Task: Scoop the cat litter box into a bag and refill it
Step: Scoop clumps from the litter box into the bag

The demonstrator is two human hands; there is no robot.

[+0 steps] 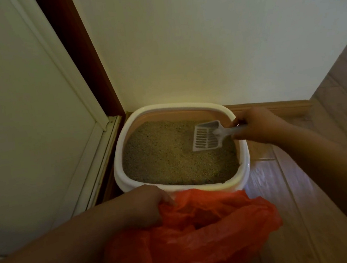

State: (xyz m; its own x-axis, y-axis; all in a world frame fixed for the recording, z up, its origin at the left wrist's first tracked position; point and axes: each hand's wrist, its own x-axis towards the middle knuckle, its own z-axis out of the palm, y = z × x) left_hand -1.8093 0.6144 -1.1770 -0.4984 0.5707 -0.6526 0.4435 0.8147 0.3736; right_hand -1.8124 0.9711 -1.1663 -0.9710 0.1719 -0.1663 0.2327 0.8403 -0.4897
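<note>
My left hand (142, 206) grips the crinkled rim of the thin orange plastic bag (203, 229), holding its mouth open at six o'clock, just against the near wall of the litter box (119, 159); my right hand (258, 126), at three o'clock, is curled round the handle of the pale slotted plastic scoop (209, 137). The scoop's long axis runs from my right hand toward nine o'clock, its flat grated blade tilted down onto the litter (164, 154), which is sandy, grainy and tan. The box is a rounded-corner tub with a smooth cream rim, tucked into the corner at twelve o'clock on glossy wooden floor (282, 183). My fingers hide the handle's end, and the bag's inside is dark.
</note>
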